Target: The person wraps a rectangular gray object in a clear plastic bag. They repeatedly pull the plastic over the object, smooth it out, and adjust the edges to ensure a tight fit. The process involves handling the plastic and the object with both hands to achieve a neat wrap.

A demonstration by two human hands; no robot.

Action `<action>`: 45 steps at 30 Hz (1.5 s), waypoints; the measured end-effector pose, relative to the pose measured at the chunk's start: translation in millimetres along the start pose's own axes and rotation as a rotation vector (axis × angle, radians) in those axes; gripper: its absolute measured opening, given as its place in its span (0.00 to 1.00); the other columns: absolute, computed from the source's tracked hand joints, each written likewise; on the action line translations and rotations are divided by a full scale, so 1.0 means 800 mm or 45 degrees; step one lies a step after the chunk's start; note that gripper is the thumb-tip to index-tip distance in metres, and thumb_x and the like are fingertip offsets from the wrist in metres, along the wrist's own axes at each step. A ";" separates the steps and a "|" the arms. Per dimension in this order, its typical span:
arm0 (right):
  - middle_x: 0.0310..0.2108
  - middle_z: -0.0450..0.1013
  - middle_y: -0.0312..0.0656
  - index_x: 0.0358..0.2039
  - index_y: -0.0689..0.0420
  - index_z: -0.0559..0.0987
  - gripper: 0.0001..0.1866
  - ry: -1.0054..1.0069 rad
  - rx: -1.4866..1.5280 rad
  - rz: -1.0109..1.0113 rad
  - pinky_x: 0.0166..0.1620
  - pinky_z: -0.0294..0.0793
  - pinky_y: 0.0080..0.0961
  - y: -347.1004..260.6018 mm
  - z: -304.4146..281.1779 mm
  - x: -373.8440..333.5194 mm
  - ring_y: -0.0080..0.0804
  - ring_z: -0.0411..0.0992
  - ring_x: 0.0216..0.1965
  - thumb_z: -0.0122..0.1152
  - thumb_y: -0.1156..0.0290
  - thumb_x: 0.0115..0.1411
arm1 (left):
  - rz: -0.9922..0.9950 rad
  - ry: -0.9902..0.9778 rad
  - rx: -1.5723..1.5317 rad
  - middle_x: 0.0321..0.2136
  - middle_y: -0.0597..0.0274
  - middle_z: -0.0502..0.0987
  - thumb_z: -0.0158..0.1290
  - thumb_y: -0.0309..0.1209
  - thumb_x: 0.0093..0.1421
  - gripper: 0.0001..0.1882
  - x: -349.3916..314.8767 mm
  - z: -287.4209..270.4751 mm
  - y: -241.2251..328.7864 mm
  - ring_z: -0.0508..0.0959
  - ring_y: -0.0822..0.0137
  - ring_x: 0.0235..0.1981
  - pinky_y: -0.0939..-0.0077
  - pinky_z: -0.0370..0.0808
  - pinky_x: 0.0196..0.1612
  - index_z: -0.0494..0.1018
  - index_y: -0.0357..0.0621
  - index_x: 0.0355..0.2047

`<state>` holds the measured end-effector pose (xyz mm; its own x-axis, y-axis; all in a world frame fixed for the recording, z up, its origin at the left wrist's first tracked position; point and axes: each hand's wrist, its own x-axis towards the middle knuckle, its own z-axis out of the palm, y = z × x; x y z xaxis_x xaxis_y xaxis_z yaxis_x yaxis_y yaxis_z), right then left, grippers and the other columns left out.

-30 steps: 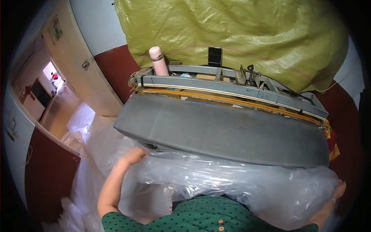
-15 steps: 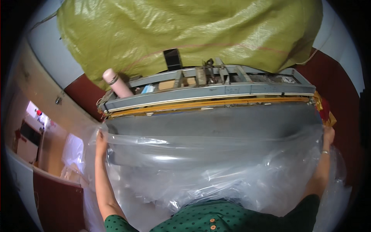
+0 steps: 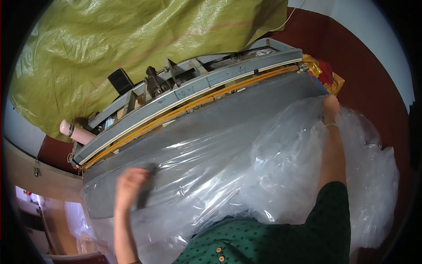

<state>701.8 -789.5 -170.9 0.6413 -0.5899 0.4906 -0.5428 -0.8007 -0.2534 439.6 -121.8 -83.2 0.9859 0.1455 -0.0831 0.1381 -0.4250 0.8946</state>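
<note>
A wide transparent plastic sheet (image 3: 211, 176) lies over the grey tabletop (image 3: 246, 110) in front of me, wrinkled and bunched toward my body and the right side. My right hand (image 3: 330, 108) is closed on the sheet's edge at the table's far right corner. Over the left part of the sheet is my left hand (image 3: 131, 182), smeared by motion. Its fingers point right, and whether they pinch anything is not visible. Beyond the tabletop runs a long grey metal frame (image 3: 189, 94) with orange strips (image 3: 211, 97) along its near side.
A pink bottle (image 3: 78, 132) leans at the frame's left end. Behind the frame stand a black box-shaped object (image 3: 120, 81) and a big yellow-green woven cover (image 3: 145, 39). Red and gold material (image 3: 327, 75) hangs at the right end. A pale door-like panel (image 3: 44, 169) is at the left.
My view has turned to the right. The left hand has come off the sheet's far left corner and moved inward, nearer me. My right hand still grips the right edge.
</note>
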 end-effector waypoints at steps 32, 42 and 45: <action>0.21 0.66 0.45 0.25 0.56 0.71 0.07 -0.235 0.455 -0.504 0.27 0.67 0.32 -0.051 0.041 -0.015 0.40 0.68 0.24 0.49 0.69 0.56 | -0.063 -0.659 -0.583 0.26 0.55 0.72 0.60 0.29 0.46 0.20 0.060 0.357 0.086 0.72 0.65 0.26 0.73 0.70 0.31 0.68 0.34 0.38; 0.22 0.67 0.45 0.26 0.57 0.71 0.07 -0.235 0.484 -0.528 0.27 0.67 0.32 -0.065 0.020 -0.014 0.41 0.69 0.25 0.48 0.68 0.57 | 0.235 -1.410 -1.488 0.23 0.53 0.77 0.55 0.25 0.49 0.07 -0.020 0.260 0.101 0.77 0.67 0.25 0.76 0.72 0.32 0.73 0.32 0.25; 0.23 0.67 0.46 0.26 0.57 0.71 0.08 -0.245 0.497 -0.532 0.27 0.67 0.33 -0.067 0.020 -0.015 0.41 0.69 0.25 0.48 0.68 0.57 | 0.606 -1.213 -1.568 0.25 0.51 0.77 0.56 0.30 0.50 0.11 -0.059 0.194 0.122 0.78 0.64 0.27 0.74 0.71 0.37 0.73 0.30 0.27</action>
<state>731.6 -741.3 -176.9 0.8638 -0.1964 0.4640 -0.0080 -0.9262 -0.3770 421.5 -309.1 -59.9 0.6780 -0.5566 0.4801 0.1272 0.7321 0.6692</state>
